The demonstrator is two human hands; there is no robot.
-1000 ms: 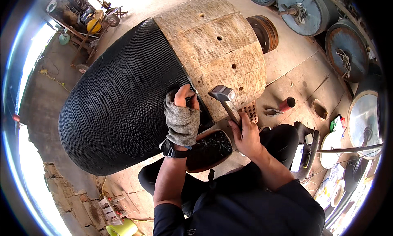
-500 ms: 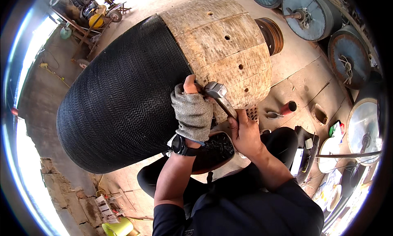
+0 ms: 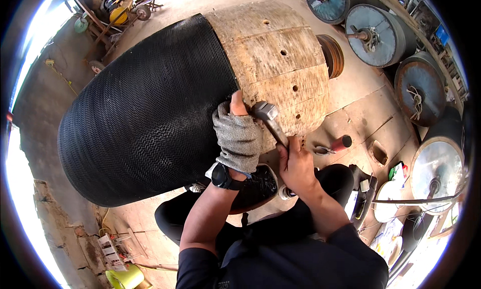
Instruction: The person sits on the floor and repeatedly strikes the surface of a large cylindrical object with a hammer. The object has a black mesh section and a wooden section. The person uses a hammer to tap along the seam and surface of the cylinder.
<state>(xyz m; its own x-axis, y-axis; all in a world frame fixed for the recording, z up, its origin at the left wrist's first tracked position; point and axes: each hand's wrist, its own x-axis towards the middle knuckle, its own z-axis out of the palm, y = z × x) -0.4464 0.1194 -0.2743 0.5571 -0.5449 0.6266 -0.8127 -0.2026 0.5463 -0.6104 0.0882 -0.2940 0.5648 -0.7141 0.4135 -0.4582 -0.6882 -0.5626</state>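
Note:
A large wooden drum (image 3: 270, 58) lies in front of me, its left part covered by black ridged wrapping (image 3: 150, 103). Bare planks with a row of round holes show on the right. My left hand (image 3: 238, 138), in a grey fingerless glove, is closed at the wrapping's edge with its thumb raised; what the fingers hold is hidden. My right hand (image 3: 298, 166) grips a hammer (image 3: 275, 129) by its handle. The hammer head is right beside my left hand, over the planks. Below my hands, a container (image 3: 260, 189) holding dark material stands between my legs.
A red cylinder (image 3: 341, 142) lies on the floor to the right beside a metal hand tool (image 3: 323, 150). Beyond it is a floor hole (image 3: 378, 153). Several metal-ended drums (image 3: 373, 36) line the right side. A wheeled machine with a yellow part (image 3: 118, 16) stands far left.
My view has shifted slightly, so the drum and the floor things appear displaced. The hammer stays close to my left hand, and both hands keep nearly the same pose.

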